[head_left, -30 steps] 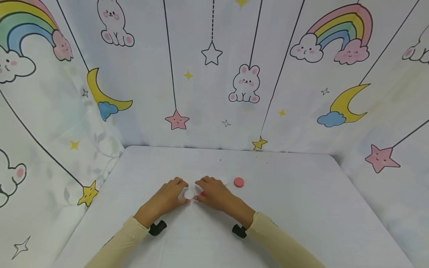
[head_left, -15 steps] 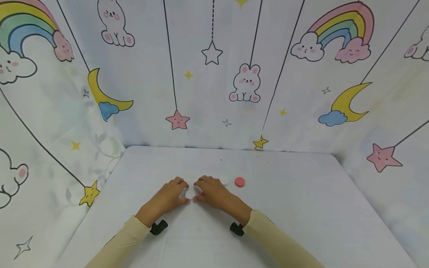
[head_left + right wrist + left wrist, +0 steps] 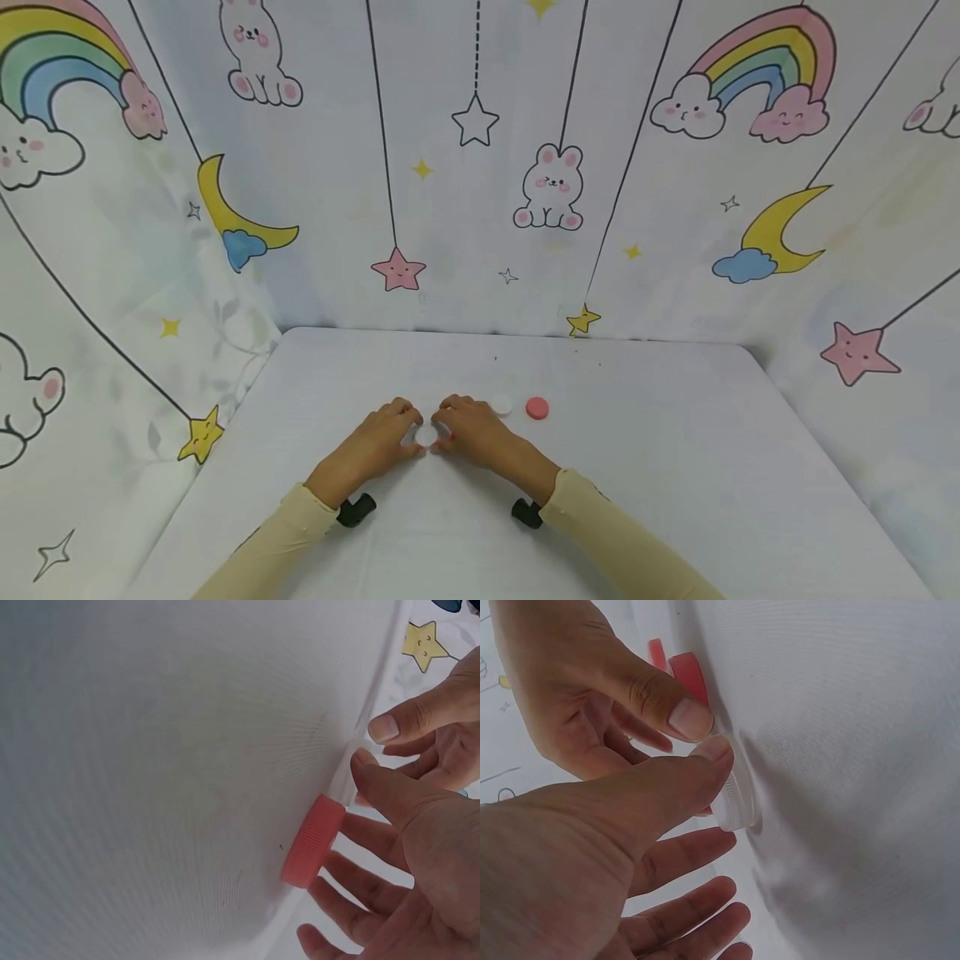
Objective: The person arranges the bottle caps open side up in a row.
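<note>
A white bottle cap (image 3: 425, 435) lies on the white table between my two hands. My left hand (image 3: 380, 439) has its thumb and index finger curved around its left side; in the left wrist view the thumb touches the upper end of the cap (image 3: 736, 791), the index fingertip by its lower end. My right hand (image 3: 480, 433) arches on the other side, its thumb tip close to the same cap and its fingers loosely bent. A red bottle cap (image 3: 313, 841) stands beside the right fingers; in the head view the hand mostly hides it.
Farther right on the table (image 3: 637, 467) lie another white cap (image 3: 501, 406) and another red cap (image 3: 537, 407). A printed cloth (image 3: 450, 250) hangs behind and at both sides. Dark wrist cameras sit under both wrists.
My right hand has shifted slightly left, closer to the white cap, uncovering more of the other white cap behind it. The left hand stays nearly still.
</note>
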Demonstrator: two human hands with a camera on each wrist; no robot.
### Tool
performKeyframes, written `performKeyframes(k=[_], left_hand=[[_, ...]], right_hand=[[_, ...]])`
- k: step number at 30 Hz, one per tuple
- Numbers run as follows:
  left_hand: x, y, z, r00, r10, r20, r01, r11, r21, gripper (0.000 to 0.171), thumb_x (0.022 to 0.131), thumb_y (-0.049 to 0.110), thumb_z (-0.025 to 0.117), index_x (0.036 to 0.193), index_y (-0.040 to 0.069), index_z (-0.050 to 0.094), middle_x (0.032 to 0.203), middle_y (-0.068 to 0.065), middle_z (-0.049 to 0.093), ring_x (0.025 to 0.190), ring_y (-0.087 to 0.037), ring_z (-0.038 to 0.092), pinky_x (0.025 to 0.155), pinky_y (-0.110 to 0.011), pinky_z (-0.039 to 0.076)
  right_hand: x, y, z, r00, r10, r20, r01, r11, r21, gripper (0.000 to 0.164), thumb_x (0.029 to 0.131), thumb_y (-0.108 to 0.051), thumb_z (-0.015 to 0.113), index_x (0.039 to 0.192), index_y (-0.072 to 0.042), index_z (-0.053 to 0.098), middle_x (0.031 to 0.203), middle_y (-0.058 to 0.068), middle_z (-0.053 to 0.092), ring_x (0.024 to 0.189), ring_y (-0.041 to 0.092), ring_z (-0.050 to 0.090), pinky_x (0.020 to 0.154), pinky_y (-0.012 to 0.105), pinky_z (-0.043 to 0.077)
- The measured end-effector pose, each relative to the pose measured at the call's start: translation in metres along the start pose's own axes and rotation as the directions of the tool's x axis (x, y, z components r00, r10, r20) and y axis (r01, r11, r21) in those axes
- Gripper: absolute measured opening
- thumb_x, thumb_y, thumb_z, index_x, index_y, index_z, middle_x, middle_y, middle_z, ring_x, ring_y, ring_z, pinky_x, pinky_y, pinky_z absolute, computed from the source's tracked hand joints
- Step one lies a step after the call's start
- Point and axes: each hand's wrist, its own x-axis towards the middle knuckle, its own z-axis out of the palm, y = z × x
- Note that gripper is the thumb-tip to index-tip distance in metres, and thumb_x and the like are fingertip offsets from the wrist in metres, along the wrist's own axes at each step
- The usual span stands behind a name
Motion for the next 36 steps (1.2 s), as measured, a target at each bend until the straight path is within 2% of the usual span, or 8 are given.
performKeyframes(k=[15, 31, 36], left_hand=[[-0.0001, -0.0008, 0.0032, 1.000, -0.001, -0.016, 0.001, 1.000, -0.012, 0.032, 0.090, 0.025, 0.085, 0.113, 0.007, 0.071, 0.121, -0.010, 0.062, 0.105, -0.029, 0.061, 0.093, -0.052, 0.052], [0.0002, -0.0008, 0.0029, 0.999, 0.017, -0.040, -0.017, 1.000, 0.000, 0.030, 0.089, 0.022, 0.087, 0.109, 0.007, 0.070, 0.117, -0.009, 0.063, 0.103, -0.028, 0.062, 0.091, -0.052, 0.052], [0.0003, -0.0013, 0.0009, 0.999, 0.025, -0.047, -0.024, 1.000, 0.012, 0.032, 0.090, 0.022, 0.086, 0.113, 0.006, 0.069, 0.118, -0.010, 0.063, 0.105, -0.030, 0.062, 0.095, -0.054, 0.051]], right_hand=[[-0.0002, -0.0062, -0.0028, 1.000, 0.005, 0.002, -0.005, 0.999, 0.033, 0.040, 0.095, -0.041, 0.079, 0.128, -0.019, 0.074, 0.136, 0.004, 0.066, 0.125, 0.023, 0.063, 0.100, 0.045, 0.054], [0.0041, -0.0082, -0.0034, 1.000, -0.008, 0.006, 0.008, 1.000, -0.009, 0.040, 0.095, -0.039, 0.080, 0.129, -0.020, 0.074, 0.138, 0.003, 0.066, 0.127, 0.023, 0.063, 0.101, 0.044, 0.055], [0.0046, -0.0098, -0.0063, 1.000, -0.001, 0.009, 0.001, 1.000, -0.024, 0.039, 0.096, -0.039, 0.079, 0.130, -0.020, 0.073, 0.139, 0.003, 0.065, 0.129, 0.023, 0.062, 0.103, 0.045, 0.054]])
